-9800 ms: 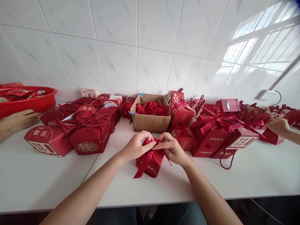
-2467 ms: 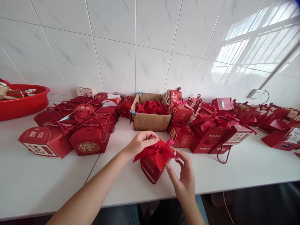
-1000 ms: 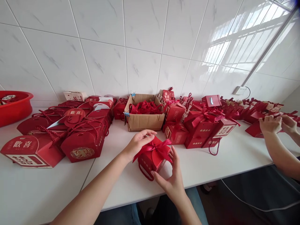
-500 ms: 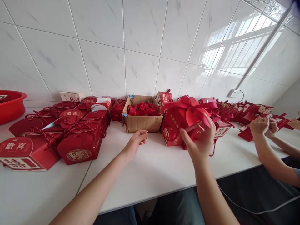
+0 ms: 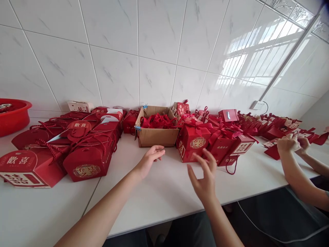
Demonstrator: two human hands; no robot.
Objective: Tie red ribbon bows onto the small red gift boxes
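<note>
My left hand (image 5: 152,160) is just in front of the cardboard box (image 5: 157,138), its fingers loosely curled together with nothing seen in them. Red ribbons (image 5: 158,121) fill that box. My right hand (image 5: 204,176) hangs over the white table (image 5: 154,199), fingers spread and holding nothing. Right behind it stands a red gift box (image 5: 195,140) with a gold round emblem and a ribbon bow on top. Beside this one are a red bowed box (image 5: 221,147) and another with a white label (image 5: 241,147).
Red boxes with rope handles (image 5: 87,164) crowd the left side, near a red basin (image 5: 15,116). Another person's hands (image 5: 290,144) work at the right, beside more red boxes (image 5: 275,125). A socket strip (image 5: 257,105) is on the tiled wall.
My right hand has let go of the bowed red box, which now stands among the others, and has moved down and left. My left hand has shifted slightly right.
</note>
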